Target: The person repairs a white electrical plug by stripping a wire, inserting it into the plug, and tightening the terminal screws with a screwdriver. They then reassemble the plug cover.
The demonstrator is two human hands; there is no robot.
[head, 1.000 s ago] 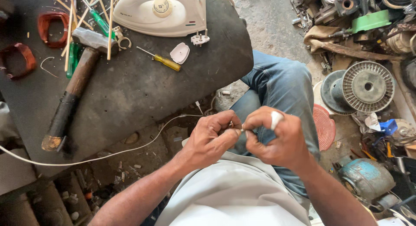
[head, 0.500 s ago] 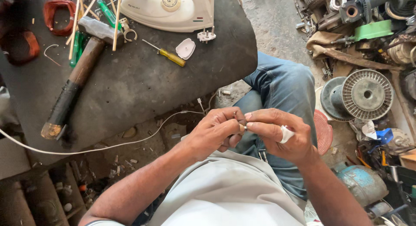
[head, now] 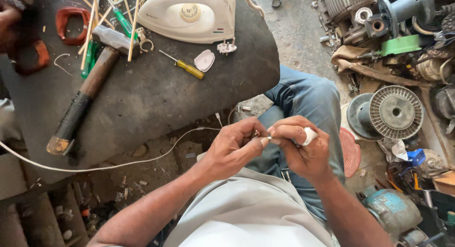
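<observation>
White cord (head: pixel 142 162) runs from the left edge across the dark work slab (head: pixel 156 100) up to the left hand (head: pixel 234 150), whose fingertips pinch its bared end over the lap. Touching it, the right hand (head: pixel 303 150) is closed around a small white piece (head: pixel 309 134) (its kind unclear). Farther out lie a hammer (head: pixel 90 83), yellow-handled screwdriver (head: pixel 187 67) and white iron (head: pixel 189 15).

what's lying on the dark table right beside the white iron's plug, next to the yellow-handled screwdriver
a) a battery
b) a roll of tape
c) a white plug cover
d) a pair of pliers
c: a small white plug cover lies between the yellow-handled screwdriver and the plug.
</observation>
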